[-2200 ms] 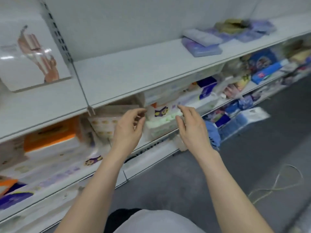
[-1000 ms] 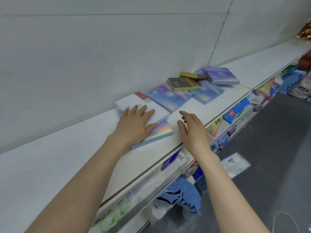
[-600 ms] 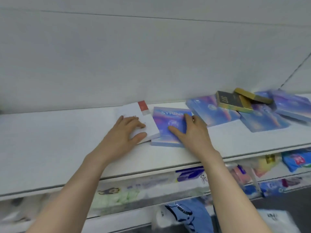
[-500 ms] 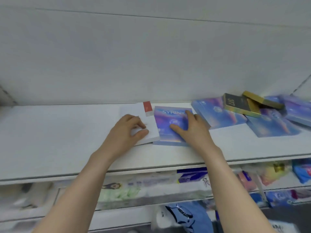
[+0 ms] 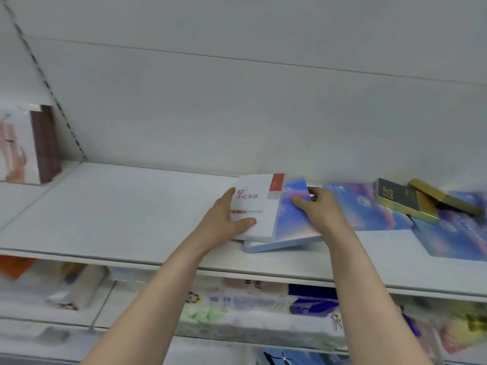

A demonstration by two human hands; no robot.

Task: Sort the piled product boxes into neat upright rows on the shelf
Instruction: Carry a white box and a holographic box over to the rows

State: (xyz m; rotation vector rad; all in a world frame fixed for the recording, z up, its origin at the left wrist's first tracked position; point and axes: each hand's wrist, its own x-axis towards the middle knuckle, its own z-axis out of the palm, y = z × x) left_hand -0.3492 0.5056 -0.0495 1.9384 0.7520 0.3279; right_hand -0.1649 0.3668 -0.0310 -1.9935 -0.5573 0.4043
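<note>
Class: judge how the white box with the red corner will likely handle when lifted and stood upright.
The white box is probably stiff: its edges look straight while the left hand grips it tilted. Being thin and flat, it may tip over easily on edge. Its smooth face could slide against the blue box it overlaps.

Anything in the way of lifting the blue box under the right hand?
Yes: the white box, gripped by the left hand, overlaps the left side of the blue box. The right hand grips the blue box directly.
</note>
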